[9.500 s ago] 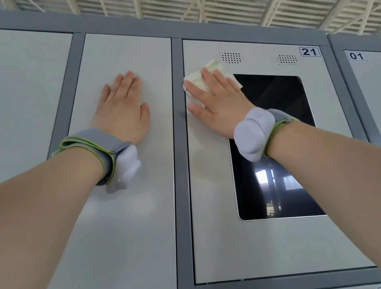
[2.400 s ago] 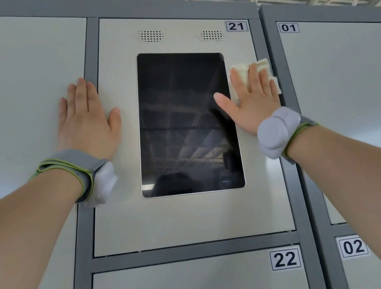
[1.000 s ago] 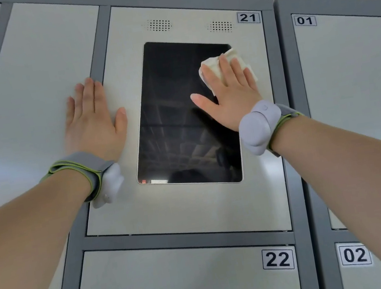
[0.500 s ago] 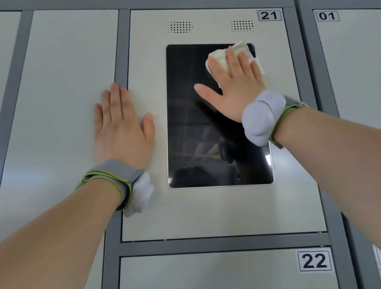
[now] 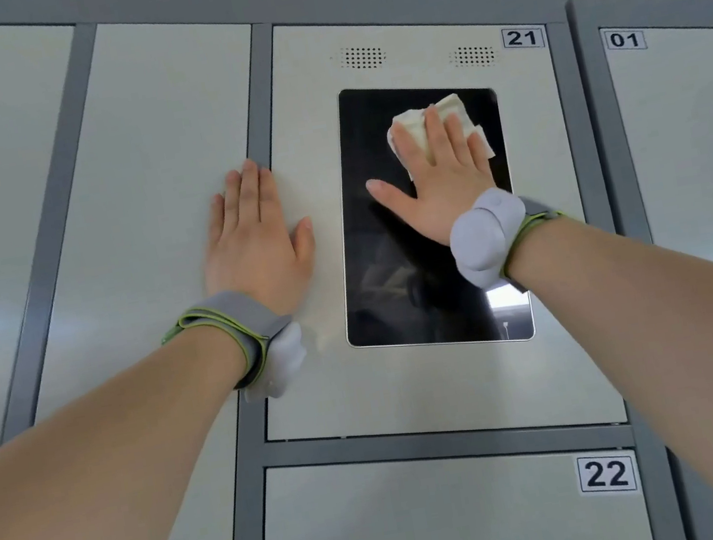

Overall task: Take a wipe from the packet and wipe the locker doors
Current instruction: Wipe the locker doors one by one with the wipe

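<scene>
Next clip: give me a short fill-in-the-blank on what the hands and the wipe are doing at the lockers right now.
1. The right hand presses the wipe flat against the dark ____ set in door 21.
2. The left hand lies flat against the lockers and holds ____.
3. The door directly below door 21 is numbered ____.

Missing words: screen; nothing; 22.

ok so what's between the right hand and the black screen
The folded wipe: the right hand presses it flat against the screen near its upper right corner. The head view shows it peeking out above the hand.
</scene>
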Demonstrator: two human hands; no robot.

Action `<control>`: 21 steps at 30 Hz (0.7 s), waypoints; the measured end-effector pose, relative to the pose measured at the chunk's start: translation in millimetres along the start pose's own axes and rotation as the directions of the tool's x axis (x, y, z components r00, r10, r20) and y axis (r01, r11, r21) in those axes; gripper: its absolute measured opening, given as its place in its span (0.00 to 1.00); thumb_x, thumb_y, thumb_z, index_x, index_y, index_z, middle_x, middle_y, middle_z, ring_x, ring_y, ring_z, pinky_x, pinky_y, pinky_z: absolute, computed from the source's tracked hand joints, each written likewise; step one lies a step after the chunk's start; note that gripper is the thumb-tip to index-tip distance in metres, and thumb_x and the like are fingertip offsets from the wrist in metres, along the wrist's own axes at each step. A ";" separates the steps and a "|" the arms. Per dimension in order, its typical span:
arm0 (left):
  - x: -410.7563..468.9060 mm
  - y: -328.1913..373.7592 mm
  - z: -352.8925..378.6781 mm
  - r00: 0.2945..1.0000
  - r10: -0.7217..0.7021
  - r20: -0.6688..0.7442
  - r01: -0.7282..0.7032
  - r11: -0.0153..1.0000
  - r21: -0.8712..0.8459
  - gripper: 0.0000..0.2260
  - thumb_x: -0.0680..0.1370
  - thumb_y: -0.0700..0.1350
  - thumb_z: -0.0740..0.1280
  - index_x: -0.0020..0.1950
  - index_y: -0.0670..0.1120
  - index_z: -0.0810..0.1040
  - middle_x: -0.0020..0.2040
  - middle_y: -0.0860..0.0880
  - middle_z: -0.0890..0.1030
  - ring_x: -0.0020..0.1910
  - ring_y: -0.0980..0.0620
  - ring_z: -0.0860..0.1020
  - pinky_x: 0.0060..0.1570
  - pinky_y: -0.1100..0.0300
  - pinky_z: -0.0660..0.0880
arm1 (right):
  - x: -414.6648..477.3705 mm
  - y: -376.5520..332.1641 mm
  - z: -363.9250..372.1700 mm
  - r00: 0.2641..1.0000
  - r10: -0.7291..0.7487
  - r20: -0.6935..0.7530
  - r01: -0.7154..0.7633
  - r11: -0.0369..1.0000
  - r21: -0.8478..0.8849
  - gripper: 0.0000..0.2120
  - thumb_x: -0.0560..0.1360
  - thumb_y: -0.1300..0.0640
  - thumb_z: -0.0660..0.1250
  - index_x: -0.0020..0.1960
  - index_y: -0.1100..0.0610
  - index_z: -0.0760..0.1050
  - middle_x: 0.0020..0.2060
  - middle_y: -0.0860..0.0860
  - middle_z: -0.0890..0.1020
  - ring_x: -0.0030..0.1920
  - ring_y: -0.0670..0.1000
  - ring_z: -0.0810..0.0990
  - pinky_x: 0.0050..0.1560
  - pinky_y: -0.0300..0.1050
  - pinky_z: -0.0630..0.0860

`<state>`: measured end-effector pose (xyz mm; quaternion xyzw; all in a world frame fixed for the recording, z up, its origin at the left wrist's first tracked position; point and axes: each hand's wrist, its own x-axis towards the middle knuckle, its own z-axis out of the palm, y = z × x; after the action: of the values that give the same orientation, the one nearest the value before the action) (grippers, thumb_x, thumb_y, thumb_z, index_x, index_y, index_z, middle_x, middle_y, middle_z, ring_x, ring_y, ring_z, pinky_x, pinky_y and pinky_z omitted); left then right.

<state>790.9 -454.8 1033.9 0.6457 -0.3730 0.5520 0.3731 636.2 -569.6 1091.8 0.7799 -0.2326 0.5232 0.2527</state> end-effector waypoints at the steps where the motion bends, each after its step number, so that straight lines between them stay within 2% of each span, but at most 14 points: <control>1: 0.4 -3.7 -2.9 1.000 0.020 0.010 -0.020 1.000 -0.014 0.27 0.82 0.51 0.51 0.77 0.39 0.50 0.78 0.44 0.49 0.77 0.47 0.46 0.73 0.56 0.41 | -5.1 -5.8 1.5 1.000 -0.008 0.007 0.008 1.000 0.008 0.33 0.77 0.34 0.49 0.77 0.46 0.45 0.76 0.55 0.41 0.76 0.57 0.38 0.73 0.53 0.36; 5: 1.6 -27.7 -16.4 0.995 0.097 -0.032 -0.097 0.995 -0.003 0.31 0.76 0.53 0.48 0.76 0.39 0.56 0.77 0.43 0.54 0.77 0.44 0.50 0.73 0.53 0.43 | -32.2 -18.7 9.0 0.988 -0.149 0.042 0.149 0.989 -0.014 0.34 0.76 0.34 0.50 0.77 0.46 0.43 0.76 0.54 0.38 0.75 0.56 0.35 0.72 0.51 0.33; 7: 4.7 -42.4 -19.9 0.995 0.082 -0.049 -0.081 0.996 0.025 0.31 0.76 0.53 0.49 0.76 0.38 0.56 0.77 0.42 0.53 0.76 0.42 0.50 0.73 0.50 0.44 | -33.9 -15.2 6.6 0.982 -0.184 0.050 0.186 0.982 -0.038 0.33 0.76 0.34 0.49 0.77 0.45 0.44 0.76 0.53 0.39 0.75 0.55 0.36 0.72 0.51 0.33; 9: 6.8 -56.7 -19.7 0.998 0.043 -0.042 -0.041 0.998 0.039 0.32 0.76 0.54 0.48 0.76 0.38 0.56 0.77 0.42 0.53 0.76 0.42 0.50 0.73 0.48 0.44 | -25.5 -10.8 1.9 0.982 -0.177 0.069 0.181 0.981 -0.066 0.33 0.77 0.35 0.48 0.77 0.45 0.43 0.76 0.52 0.40 0.76 0.54 0.36 0.72 0.50 0.33; 14: 5.0 -71.0 -9.9 0.998 0.039 -0.046 -0.038 0.999 0.003 0.36 0.74 0.61 0.42 0.77 0.42 0.54 0.78 0.44 0.53 0.76 0.44 0.50 0.73 0.50 0.43 | -0.5 -21.5 -1.0 0.999 -0.005 0.033 0.007 0.999 -0.040 0.33 0.77 0.34 0.48 0.77 0.45 0.45 0.77 0.53 0.41 0.76 0.56 0.38 0.73 0.52 0.37; 21: 4.0 -73.4 -8.1 0.998 0.055 -0.042 -0.054 0.998 0.028 0.35 0.74 0.60 0.41 0.77 0.42 0.52 0.78 0.44 0.51 0.77 0.44 0.49 0.73 0.51 0.41 | -28.3 -30.0 7.9 0.988 -0.143 0.052 0.145 0.989 -0.025 0.33 0.76 0.35 0.49 0.77 0.45 0.44 0.76 0.53 0.39 0.75 0.55 0.36 0.72 0.51 0.34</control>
<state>853.3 -415.3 1033.7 0.6285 -0.3749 0.5805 0.3570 650.7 -549.0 1058.3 0.8038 -0.1895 0.4804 0.2952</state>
